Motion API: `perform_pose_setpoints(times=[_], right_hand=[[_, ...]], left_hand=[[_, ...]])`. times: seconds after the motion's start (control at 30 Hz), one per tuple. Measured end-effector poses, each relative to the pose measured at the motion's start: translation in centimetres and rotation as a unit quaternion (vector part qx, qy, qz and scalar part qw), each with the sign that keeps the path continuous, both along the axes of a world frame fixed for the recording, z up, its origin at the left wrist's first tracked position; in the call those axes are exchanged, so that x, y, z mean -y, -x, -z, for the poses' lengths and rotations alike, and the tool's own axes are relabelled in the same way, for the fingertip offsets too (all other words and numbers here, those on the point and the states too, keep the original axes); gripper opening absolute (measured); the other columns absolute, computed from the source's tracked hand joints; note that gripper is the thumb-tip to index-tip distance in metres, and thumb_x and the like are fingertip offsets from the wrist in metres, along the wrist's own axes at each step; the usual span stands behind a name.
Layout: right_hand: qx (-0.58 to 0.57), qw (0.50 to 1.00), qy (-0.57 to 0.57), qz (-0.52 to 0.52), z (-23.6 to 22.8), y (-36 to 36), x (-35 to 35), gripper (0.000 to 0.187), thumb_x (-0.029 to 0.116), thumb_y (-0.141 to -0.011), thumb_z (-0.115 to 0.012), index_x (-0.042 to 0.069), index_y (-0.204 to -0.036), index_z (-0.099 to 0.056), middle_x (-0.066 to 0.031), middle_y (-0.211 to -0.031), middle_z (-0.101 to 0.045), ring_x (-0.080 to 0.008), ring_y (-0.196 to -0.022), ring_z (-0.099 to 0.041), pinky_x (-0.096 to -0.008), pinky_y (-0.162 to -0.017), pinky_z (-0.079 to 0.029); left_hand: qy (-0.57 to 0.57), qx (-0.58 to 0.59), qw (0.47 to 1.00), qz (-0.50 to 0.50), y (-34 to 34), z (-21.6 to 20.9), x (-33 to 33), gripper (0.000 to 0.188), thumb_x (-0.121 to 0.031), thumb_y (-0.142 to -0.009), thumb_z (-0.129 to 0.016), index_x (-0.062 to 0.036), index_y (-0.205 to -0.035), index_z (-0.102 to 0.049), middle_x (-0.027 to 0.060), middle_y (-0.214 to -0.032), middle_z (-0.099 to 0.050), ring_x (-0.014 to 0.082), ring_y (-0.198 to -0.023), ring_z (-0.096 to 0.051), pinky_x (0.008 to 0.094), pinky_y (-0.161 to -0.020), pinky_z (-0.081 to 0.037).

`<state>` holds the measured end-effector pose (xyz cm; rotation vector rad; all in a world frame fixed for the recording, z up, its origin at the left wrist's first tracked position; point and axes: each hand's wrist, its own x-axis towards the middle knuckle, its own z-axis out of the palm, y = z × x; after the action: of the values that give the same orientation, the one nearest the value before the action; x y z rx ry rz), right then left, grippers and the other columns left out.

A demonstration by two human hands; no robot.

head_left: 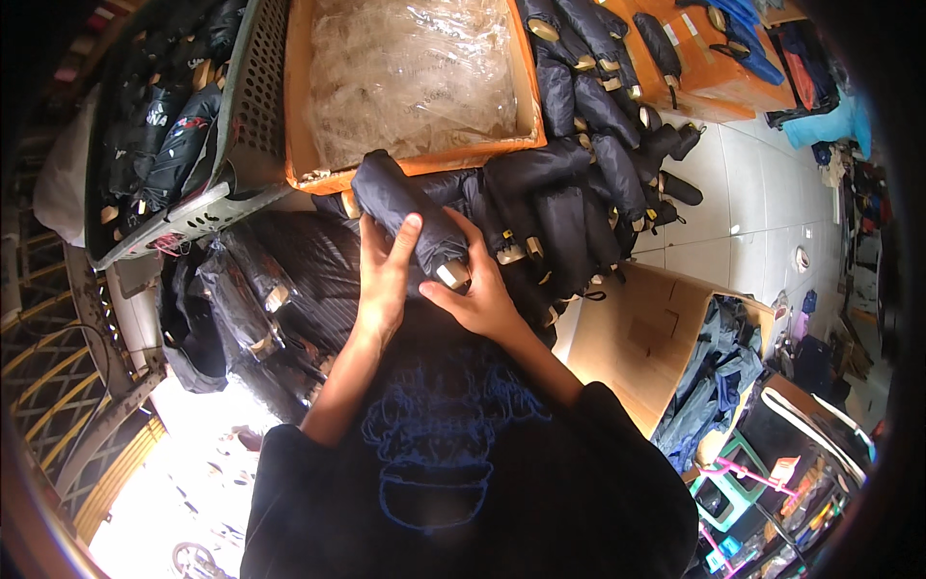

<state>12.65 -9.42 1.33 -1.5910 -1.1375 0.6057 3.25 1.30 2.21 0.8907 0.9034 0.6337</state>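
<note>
A folded black umbrella [405, 205] with a pale, wood-coloured handle end [450, 274] is held in front of my chest, slanting from upper left to lower right. My left hand [384, 275] grips its left side with the thumb lying along the cloth. Around the handle end and the right side closes my right hand [482, 294]. Just beyond my hands lies a pile of similar black folded umbrellas [559, 217], many with light handle ends. An orange-edged carton [417, 159] stands behind, with clear plastic-wrapped contents [405, 77] inside.
At the left, a grey perforated plastic crate [256, 106] holds more dark umbrellas. Plastic-sleeved umbrellas [236, 299] lie near its front. An open brown carton [637, 338] with bluish-grey cloth [714, 362] sits to the right, above a green stool [738, 482]. An orange carton [704, 58] stands at the far right.
</note>
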Motion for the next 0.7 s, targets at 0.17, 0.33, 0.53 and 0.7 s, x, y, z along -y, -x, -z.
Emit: perform_pose_setpoints(times=[0.17,0.33,0.53,0.7], right_hand=[[-0.532,0.847,-0.003,-0.016,0.9,1.1,1.3,0.068,0.022,-0.095,-0.059,0.008,-0.146,-0.016,-0.0176,-0.120,-0.052,-0.0291,-0.084,-0.067,-0.0331,-0.064,-0.056],[-0.603,0.796,0.034,0.030,0.7,1.4,1.7,0.046,0.016,-0.099,-0.051,0.008,-0.135,-0.023,-0.0185,-0.118,-0.051,-0.0278,-0.076,-0.066,-0.0347,-0.056,-0.054],[-0.552,0.824,0.068,0.105,2.6,2.3,2.1,0.050,0.006,-0.094,-0.056,0.006,-0.134,-0.027,-0.0171,-0.112,-0.054,-0.0207,-0.072,-0.063,-0.0307,-0.053,-0.052],[-0.546,0.816,0.139,0.128,3.6,2.2,2.3,0.052,0.007,-0.092,-0.059,-0.001,-0.135,-0.031,-0.0175,-0.106,-0.057,-0.0190,-0.068,-0.063,-0.0290,-0.051,-0.052]], left_hand=[[-0.062,-0.037,0.994,0.086,1.8,0.2,1.1,0.066,-0.017,-0.094,-0.066,0.0056,-0.141,-0.027,0.0184,-0.119,-0.057,0.0207,-0.107,-0.059,0.0324,-0.089,-0.049],[-0.127,-0.131,0.975,0.125,3.3,1.3,2.3,0.064,-0.014,-0.089,-0.070,0.0043,-0.139,-0.034,0.0167,-0.113,-0.060,0.0203,-0.101,-0.062,0.0332,-0.079,-0.053],[-0.492,-0.179,0.843,0.123,4.9,2.7,2.9,0.025,-0.002,-0.078,-0.076,0.0010,-0.100,-0.065,0.0125,-0.097,-0.064,0.0254,-0.088,-0.066,0.0320,-0.077,-0.054],[-0.510,-0.216,0.825,0.115,4.4,3.2,2.9,0.018,-0.006,-0.075,-0.078,-0.0013,-0.091,-0.069,0.0105,-0.096,-0.066,0.0257,-0.083,-0.068,0.0340,-0.071,-0.055]])
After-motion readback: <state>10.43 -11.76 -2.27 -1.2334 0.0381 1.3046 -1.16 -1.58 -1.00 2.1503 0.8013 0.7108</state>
